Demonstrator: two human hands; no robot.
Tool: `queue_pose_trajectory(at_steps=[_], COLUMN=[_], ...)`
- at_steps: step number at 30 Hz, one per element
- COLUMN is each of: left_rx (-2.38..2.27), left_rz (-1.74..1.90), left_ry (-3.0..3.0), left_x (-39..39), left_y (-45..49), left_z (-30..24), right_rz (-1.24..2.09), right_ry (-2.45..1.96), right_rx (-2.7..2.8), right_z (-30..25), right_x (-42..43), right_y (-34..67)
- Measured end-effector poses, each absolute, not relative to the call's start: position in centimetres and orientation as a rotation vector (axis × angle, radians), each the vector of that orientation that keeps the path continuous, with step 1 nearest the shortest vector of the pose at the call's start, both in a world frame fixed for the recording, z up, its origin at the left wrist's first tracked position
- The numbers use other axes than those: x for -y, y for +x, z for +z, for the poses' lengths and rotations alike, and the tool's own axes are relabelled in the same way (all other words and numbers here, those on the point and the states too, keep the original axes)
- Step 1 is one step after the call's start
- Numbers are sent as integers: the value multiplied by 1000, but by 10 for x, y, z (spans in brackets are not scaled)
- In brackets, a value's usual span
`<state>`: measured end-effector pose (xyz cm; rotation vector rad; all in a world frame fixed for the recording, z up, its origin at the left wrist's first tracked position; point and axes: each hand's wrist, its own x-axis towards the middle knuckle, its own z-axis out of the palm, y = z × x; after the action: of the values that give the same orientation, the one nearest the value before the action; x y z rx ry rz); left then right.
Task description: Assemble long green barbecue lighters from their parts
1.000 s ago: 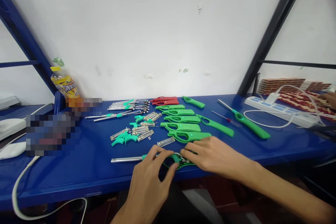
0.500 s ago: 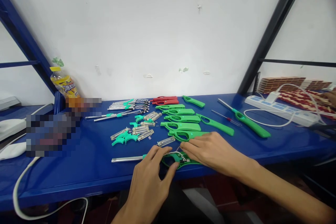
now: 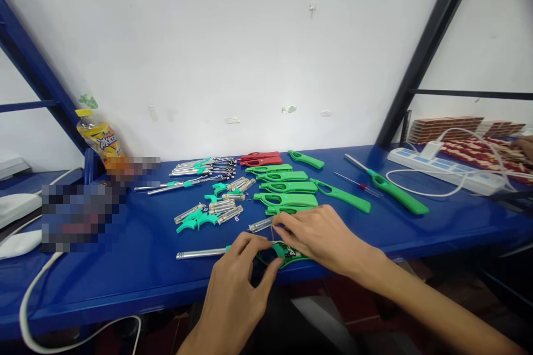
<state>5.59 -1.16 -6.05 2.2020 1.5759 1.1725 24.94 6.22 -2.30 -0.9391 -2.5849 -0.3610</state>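
Note:
An opened green gas lighter lies at the table's front edge, its metal tube pointing left and its inner parts showing. My left hand grips it around the trigger end, with thumb and fingers on either side of the loop. Above the casing, the fingertips of my right hand are pinched on a thin pale wire that rises out of it. The right hand hides the handle end. Just behind lies a clear fuel cartridge.
Further back are several green casing halves, red casings, teal triggers, clear cartridges and metal tubes with wires. To the right lie a screwdriver, a whole green lighter and a power strip. A bottle stands left.
My right hand has moved left and slightly up, drawing the wire toward the trigger loop. My left hand stays on the lighter.

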Motion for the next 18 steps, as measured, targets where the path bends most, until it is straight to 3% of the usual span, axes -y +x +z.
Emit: queue_pose_trajectory(at_steps=[18], left_rx=[-1481], left_rz=[1349], left_ry=[2246], left_x=[11], left_y=[53], left_z=[-67], right_rz=[121], right_ry=[-1039], right_rx=[2248], right_z=[-43], right_x=[-55], right_y=[243])
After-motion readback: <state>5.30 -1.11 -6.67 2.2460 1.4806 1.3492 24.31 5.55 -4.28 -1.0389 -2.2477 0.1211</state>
